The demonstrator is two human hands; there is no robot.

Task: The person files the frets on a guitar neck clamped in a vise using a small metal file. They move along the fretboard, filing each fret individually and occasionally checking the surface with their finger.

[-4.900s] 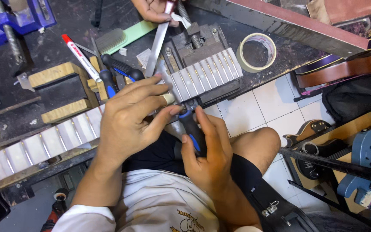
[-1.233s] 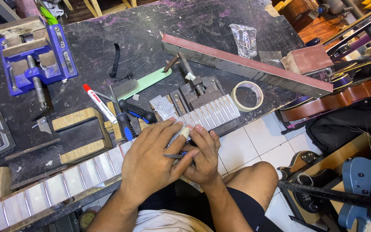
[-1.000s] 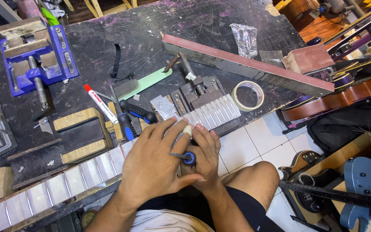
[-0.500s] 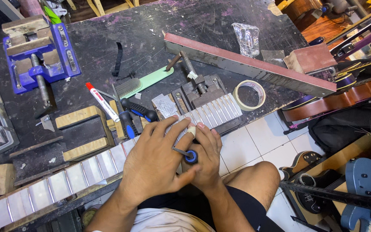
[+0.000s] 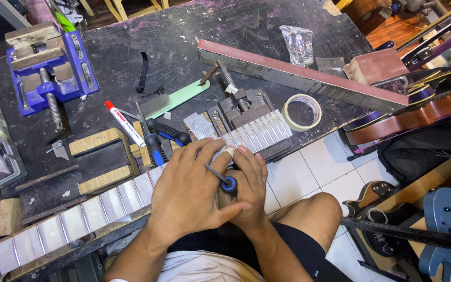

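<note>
Near the middle of the frame both hands bunch over the fretted guitar neck (image 5: 79,219) at the tabletop's (image 5: 194,62) near edge. The right hand (image 5: 249,196) is clenched round a blue-handled tool (image 5: 229,184), and the left hand (image 5: 191,193) curls over it, fingers pressing on the shaft. A slip could gouge the neck or jab a finger, since the hands crowd the tip. Screwdrivers (image 5: 157,143), a marker (image 5: 123,122) and a tape roll (image 5: 302,111) lie close; open room lies only toward the lap.
</note>
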